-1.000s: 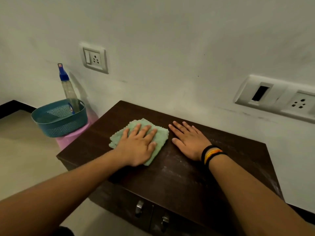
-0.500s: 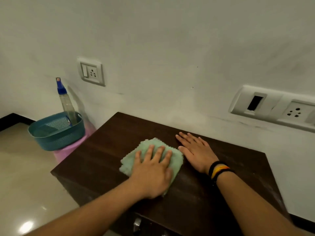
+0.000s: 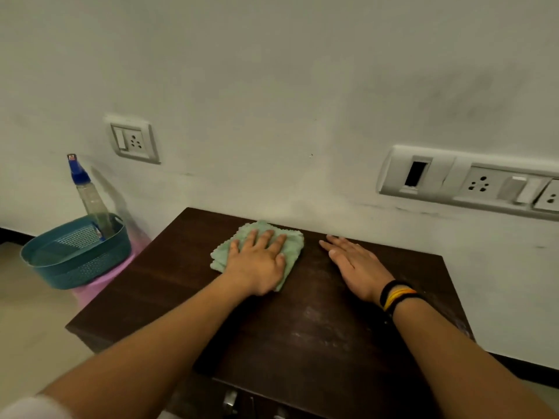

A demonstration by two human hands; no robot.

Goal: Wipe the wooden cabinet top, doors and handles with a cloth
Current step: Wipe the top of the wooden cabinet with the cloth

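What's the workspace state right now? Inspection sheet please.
Surface: dark wooden cabinet top, pale dusty smears at centre and right.
Job's things: green cloth flat near the back edge; metal handles below the front edge.
Clutter: nothing seen on the top.
Grippers: left hand pressed flat on the cloth; right hand flat on bare wood, empty.
Cables: nothing seen.
Surroundings: teal basket holding a spray bottle on a pink stool; wall sockets.
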